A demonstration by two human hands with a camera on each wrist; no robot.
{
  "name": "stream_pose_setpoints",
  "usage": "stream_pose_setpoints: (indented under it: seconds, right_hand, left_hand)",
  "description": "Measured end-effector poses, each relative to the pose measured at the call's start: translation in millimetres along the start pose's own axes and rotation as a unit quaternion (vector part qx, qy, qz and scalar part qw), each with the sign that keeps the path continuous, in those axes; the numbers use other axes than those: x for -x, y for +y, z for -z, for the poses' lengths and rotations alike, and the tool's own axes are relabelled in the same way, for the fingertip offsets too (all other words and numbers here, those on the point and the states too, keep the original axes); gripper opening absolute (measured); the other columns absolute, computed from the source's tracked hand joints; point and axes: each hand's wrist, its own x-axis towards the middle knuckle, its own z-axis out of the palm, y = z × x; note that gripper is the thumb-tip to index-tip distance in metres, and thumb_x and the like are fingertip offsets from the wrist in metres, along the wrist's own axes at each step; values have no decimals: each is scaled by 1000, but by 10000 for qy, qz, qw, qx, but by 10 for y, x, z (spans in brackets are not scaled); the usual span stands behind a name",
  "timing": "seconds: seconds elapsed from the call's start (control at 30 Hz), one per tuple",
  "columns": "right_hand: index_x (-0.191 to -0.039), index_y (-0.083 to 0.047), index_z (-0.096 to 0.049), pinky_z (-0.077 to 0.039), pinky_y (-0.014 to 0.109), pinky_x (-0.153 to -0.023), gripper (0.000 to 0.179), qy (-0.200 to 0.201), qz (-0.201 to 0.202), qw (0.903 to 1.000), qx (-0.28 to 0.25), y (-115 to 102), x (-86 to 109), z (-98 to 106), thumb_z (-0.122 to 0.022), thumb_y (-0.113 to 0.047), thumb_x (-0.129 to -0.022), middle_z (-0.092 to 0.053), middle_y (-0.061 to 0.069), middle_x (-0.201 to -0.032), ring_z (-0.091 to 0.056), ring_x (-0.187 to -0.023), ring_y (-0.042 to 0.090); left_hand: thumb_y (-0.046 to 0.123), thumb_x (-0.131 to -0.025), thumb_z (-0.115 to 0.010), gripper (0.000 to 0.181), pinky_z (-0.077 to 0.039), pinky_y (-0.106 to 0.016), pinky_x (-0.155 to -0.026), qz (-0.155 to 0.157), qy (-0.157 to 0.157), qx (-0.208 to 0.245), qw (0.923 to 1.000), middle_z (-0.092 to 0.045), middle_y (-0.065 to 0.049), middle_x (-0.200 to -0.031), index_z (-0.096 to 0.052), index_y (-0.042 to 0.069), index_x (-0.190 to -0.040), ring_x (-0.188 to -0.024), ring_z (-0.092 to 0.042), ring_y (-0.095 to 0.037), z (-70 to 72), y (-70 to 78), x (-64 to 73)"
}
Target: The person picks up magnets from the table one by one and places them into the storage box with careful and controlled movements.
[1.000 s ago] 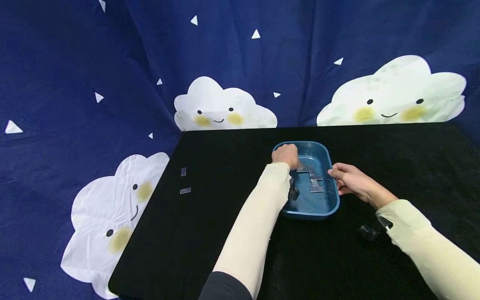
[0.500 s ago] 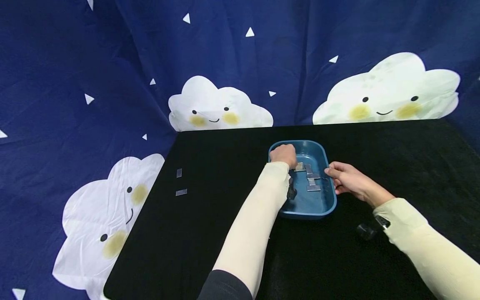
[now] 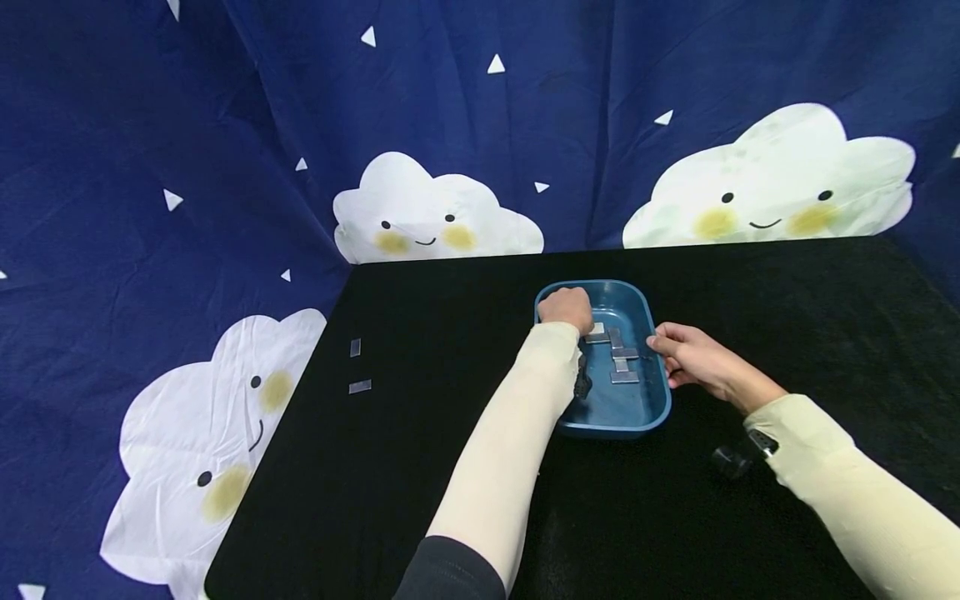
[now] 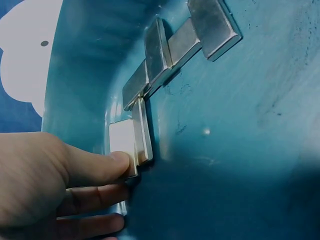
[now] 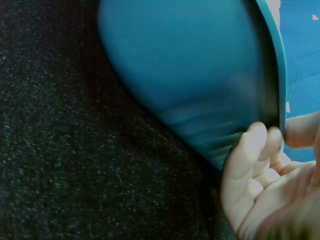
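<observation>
A blue plastic basin stands on the black table. Inside it, my left hand pinches a shiny flat metal block with the thumb on its face. That block lies against the end of a staggered chain of several similar metal blocks on the basin floor; some of them touch. At the basin's right side, my right hand holds the rim, thumb on one side and fingers curled against the outer wall. The left fingertips are hidden in the head view.
Two small flat rectangular pieces, one upright and one sideways, lie on the table's left. A small dark object sits near the right wrist. A blue cloud-print curtain hangs behind the table.
The head view has shifted slightly, moving the scene a little left. The block by the left hand now shows a brighter face beside the chain's end. The right hand keeps its hold on the rim.
</observation>
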Motion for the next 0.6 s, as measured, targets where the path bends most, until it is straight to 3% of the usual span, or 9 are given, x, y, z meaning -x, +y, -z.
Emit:
stream_pose_setpoints:
  seconds: [0.6]
  right_hand:
    - [-106, -12, -45, -53, 28, -65, 21, 24, -30, 10000, 78, -36, 17, -6, -41, -32, -105, -55, -3, -81, -60, -68, 11]
  left_hand:
    - [26, -87, -74, 24, -56, -35, -82, -102, 178, 129, 9997, -72, 4, -116, -72, 24, -111, -97, -67, -14, 6, 5, 98]
